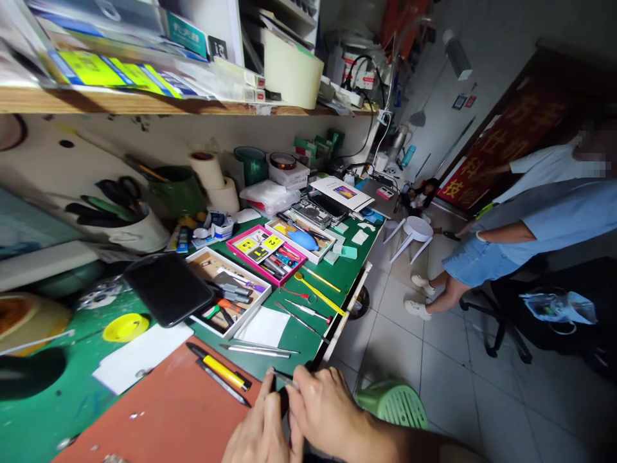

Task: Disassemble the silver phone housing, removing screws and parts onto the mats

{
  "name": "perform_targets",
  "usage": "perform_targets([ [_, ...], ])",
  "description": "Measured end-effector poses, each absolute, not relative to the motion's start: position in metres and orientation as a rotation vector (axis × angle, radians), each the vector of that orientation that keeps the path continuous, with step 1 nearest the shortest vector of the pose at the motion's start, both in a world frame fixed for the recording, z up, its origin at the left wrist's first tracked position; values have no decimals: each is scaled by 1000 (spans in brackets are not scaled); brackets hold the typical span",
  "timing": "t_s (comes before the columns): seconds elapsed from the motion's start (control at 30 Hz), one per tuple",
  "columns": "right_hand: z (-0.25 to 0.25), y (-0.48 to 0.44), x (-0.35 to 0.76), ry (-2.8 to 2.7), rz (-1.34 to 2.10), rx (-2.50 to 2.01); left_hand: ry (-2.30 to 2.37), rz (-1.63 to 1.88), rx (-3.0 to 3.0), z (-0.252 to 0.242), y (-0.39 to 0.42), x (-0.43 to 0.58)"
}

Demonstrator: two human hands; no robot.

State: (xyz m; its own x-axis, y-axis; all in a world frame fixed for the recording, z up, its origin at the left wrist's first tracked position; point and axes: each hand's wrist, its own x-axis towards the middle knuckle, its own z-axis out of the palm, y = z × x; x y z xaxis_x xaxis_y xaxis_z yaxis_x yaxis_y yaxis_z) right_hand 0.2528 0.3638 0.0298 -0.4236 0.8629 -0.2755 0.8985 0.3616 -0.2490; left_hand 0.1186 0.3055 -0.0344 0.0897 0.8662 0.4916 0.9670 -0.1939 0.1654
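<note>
At the lower edge of the workbench, my right hand (332, 408) is closed around a thin metal tool (283, 378), its tip pointing left; I cannot make out whether it is tweezers or a pry blade. My left hand (263, 424) is right beside it, fingers bent around a dark object (283, 400) mostly hidden between the hands. Left of them lies a brown-red work mat (159, 399) with a yellow-and-black pen-like tool (219, 366) and a slim dark pen-like tool (222, 382) on it. Metal tweezers (260, 350) rest just beyond my hands.
Trays of tools (277, 280), a yellow brush (321, 294) and screwdrivers (308, 311) lie farther along the green bench. A black tablet-like slab (168, 289) leans over one tray. An open drawer edge (344, 315), a green basket (393, 402) and standing people (501, 225) are to the right.
</note>
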Motion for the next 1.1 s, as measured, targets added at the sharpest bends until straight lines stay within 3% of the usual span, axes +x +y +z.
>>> perform_targets([
  [0.47,23,359,251,2540,-519,1689,-1799,-887,-2221,-52,302,105],
  [1.1,-16,358,275,2920,-585,1651,-2237,-884,-2209,-14,290,134],
])
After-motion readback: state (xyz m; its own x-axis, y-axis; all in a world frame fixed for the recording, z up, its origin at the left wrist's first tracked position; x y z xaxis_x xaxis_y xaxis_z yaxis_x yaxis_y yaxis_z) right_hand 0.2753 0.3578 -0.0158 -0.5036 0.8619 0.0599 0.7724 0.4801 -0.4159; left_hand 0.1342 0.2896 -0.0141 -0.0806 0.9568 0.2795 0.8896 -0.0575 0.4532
